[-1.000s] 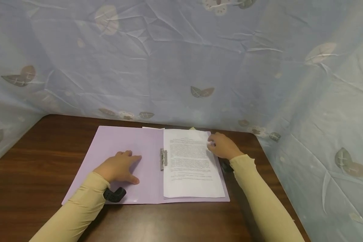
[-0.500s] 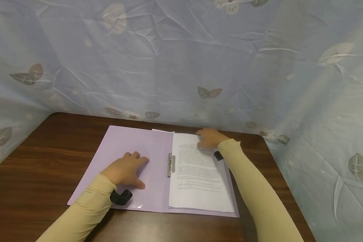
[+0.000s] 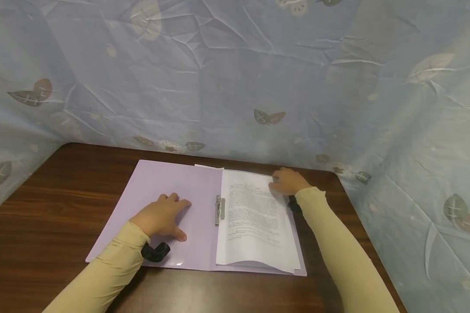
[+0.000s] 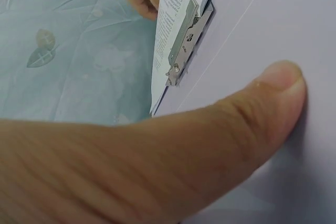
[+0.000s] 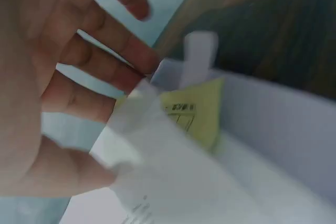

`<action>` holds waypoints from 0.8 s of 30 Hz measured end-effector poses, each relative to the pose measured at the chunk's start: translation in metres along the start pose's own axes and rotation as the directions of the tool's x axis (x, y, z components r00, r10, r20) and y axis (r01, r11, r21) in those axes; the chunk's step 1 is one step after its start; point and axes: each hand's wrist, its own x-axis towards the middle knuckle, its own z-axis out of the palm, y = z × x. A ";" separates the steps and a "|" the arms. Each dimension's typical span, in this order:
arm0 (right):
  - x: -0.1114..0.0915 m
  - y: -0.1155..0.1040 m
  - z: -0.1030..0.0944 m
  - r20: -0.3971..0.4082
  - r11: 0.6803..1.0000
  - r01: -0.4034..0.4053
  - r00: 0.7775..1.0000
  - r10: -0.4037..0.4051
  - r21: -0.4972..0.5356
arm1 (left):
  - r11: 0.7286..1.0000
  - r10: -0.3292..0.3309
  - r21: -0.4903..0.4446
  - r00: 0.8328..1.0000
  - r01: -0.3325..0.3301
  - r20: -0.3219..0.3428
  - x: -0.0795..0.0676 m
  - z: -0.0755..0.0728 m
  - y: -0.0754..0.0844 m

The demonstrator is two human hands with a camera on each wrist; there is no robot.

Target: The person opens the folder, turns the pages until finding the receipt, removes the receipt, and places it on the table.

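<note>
A lilac folder point(image 3: 197, 217) lies spread on the table, with a metal clip point(image 3: 219, 209) near its spine. On its right half is a stack of printed paper sheets point(image 3: 250, 217), the top ones bowed up at the lower edge. My left hand point(image 3: 160, 217) rests with spread fingers on the folder's bare left half; its thumb point(image 4: 262, 103) lies on the cover in the left wrist view. At the stack's upper right corner my right hand point(image 3: 289, 181) pinches a sheet between thumb and fingers. Beneath that bent corner a yellow paper point(image 5: 197, 111) shows.
The dark wooden table point(image 3: 35, 208) extends to both sides of the folder. A pale blue patterned curtain point(image 3: 227, 78) hangs behind it and along the right. White paper point(image 3: 208, 167) pokes out past the folder's top edge.
My right hand has shifted left over the sheets' top, then back right to the corner. The sheets have bowed up at the bottom. The left hand stays on the folder.
</note>
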 end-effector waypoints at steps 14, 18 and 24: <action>-0.011 0.017 0.010 -0.030 0.974 -0.023 0.999 0.030 0.226 | 1.000 -0.016 -0.018 0.999 0.016 0.032 -0.003 -0.003 0.002; -0.011 0.017 0.005 -0.033 0.961 -0.013 0.999 0.024 0.276 | 1.000 -0.012 -0.010 1.000 0.012 0.026 -0.003 -0.003 0.003; -0.006 0.023 0.002 -0.057 0.928 -0.039 0.996 0.065 0.371 | 1.000 -0.004 -0.008 1.000 0.004 0.022 -0.005 -0.005 0.004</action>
